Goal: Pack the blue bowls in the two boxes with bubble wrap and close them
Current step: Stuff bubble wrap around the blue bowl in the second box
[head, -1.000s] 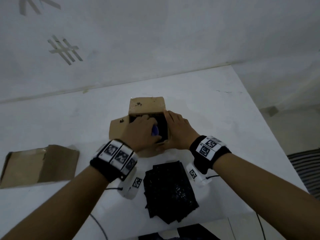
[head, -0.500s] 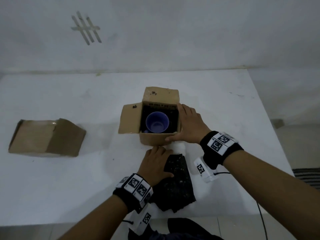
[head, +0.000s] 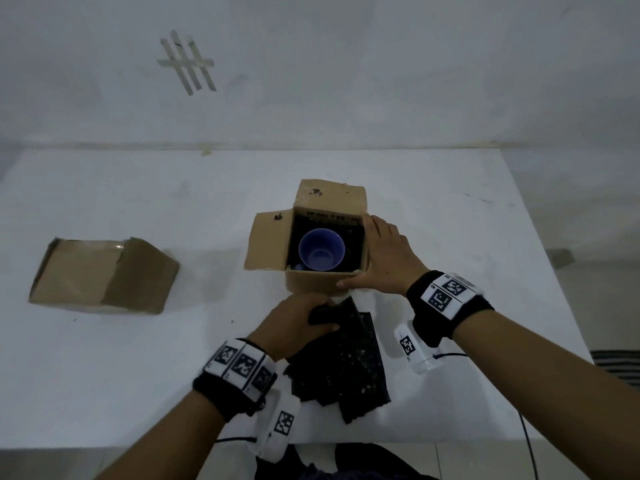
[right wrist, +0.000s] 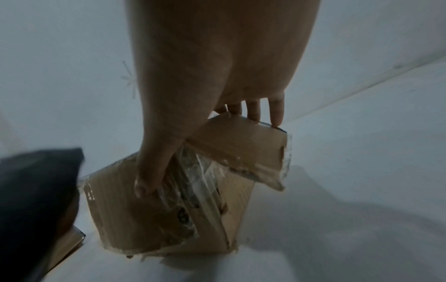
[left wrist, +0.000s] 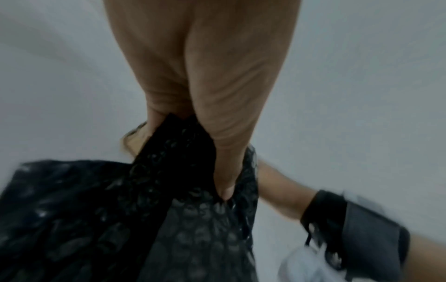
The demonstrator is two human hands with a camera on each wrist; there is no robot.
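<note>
Pinching the near edge of the black bubble wrap (head: 341,362), the left hand (head: 294,323) is holding it with thumb and curled fingers, the sheet lying on the white table (head: 138,375) just in front of the open box (head: 311,285). Right hand (head: 384,261) is resting flat, fingers straight, on the box's right flap and near corner. Blue bowl (head: 321,250) is sitting upright inside this box. Second box (head: 100,277) is lying well apart to the left.
</note>
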